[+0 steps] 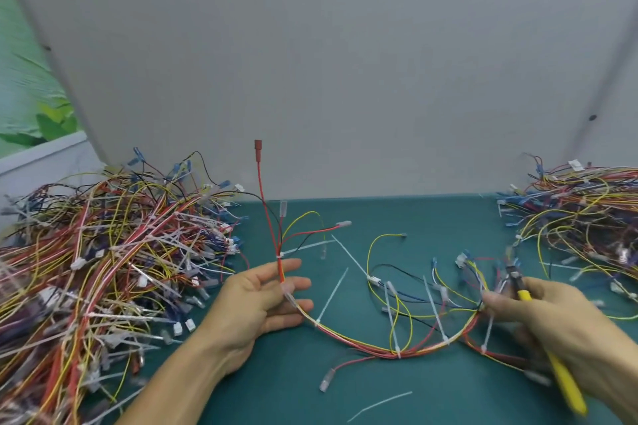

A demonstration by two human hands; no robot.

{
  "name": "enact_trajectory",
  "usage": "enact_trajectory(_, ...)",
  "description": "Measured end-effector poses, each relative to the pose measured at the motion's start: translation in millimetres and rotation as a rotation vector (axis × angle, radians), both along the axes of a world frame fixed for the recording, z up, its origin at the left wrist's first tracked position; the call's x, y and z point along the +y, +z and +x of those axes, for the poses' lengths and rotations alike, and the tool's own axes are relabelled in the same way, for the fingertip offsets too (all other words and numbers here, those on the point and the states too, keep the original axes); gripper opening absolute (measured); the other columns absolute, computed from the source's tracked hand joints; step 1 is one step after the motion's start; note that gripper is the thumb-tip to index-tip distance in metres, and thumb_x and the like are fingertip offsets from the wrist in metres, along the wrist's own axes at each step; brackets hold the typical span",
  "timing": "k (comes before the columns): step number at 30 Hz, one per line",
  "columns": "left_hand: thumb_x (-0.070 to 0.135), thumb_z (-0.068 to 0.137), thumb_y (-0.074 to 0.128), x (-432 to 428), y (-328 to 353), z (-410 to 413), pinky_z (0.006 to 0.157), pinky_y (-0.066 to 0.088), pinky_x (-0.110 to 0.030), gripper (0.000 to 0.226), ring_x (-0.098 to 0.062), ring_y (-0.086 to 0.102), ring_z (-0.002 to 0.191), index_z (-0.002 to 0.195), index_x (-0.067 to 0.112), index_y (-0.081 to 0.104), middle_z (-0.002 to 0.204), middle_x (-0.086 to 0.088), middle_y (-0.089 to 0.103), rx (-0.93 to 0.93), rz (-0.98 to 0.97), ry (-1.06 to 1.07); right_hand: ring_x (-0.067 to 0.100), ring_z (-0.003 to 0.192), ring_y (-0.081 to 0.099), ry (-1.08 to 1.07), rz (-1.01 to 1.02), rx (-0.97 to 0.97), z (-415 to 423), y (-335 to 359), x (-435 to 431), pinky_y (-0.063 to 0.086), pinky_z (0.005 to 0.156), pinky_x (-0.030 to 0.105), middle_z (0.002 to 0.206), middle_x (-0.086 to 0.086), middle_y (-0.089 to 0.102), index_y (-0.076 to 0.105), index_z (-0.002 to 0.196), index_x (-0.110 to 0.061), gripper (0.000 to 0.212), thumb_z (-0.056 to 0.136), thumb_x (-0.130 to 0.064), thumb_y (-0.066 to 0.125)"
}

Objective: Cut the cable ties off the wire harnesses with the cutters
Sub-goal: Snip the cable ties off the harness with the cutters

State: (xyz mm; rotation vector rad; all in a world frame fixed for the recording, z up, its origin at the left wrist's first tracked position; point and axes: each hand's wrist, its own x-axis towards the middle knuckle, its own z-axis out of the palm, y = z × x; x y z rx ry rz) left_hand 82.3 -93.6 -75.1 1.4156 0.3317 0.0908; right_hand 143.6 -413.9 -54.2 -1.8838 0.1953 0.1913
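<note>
One wire harness point(362, 347) of red, yellow and white wires curves across the green mat between my hands. My left hand point(255, 300) holds its left end between its fingers, and that end stands upright with a red terminal on top. White cable ties point(393, 321) stick up from the bundle in several places. My right hand point(545, 317) grips the yellow-handled cutters point(552, 348), blurred, with their dark jaws near the harness's right end.
A big heap of tied harnesses point(103, 269) fills the left side of the mat. Another heap point(583, 217) lies at the back right. A cut tie piece point(379, 405) lies near the front edge. A grey wall stands right behind the table.
</note>
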Motion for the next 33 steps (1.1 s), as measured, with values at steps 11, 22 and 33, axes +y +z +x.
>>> enact_trajectory(11, -0.004, 0.091, 0.051, 1.7, -4.8, 2.9, 0.059, 0.06, -0.033, 0.028, -0.032, 0.073, 0.078, 0.108, 0.014, 0.064, 0.094, -0.01, 0.075, -0.055, -0.075, 0.022, 0.016, 0.044, 0.036, -0.02, 0.042, -0.198, 1.7, -2.1, 1.0, 0.035, 0.045, 0.026, 0.047, 0.0, 0.041, 0.059, 0.074, -0.01, 0.021, 0.074, -0.009, 0.079)
enact_trajectory(22, -0.007, 0.091, 0.049, 3.6, -4.4, 4.2, 0.06, 0.061, -0.035, 0.03, -0.03, 0.073, 0.075, 0.108, 0.013, 0.063, 0.093, -0.009, 0.075, -0.065, -0.12, 0.05, 0.006, 0.048, 0.044, 0.093, 0.138, -0.415, -3.1, 2.4, -3.0, 0.039, 0.055, 0.02, 0.056, -0.009, 0.06, 0.055, 0.082, -0.008, 0.023, 0.075, -0.003, 0.077)
enact_trajectory(33, -0.007, 0.092, 0.048, 3.6, -1.8, 3.7, 0.056, 0.06, -0.033, 0.03, -0.029, 0.073, 0.074, 0.108, 0.013, 0.062, 0.091, -0.01, 0.075, -0.05, -0.115, 0.05, 0.009, 0.049, 0.04, 0.11, 0.118, -0.474, -6.6, 7.8, -0.5, 0.038, 0.049, 0.011, 0.052, -0.013, 0.056, 0.053, 0.08, -0.009, 0.023, 0.076, -0.002, 0.075)
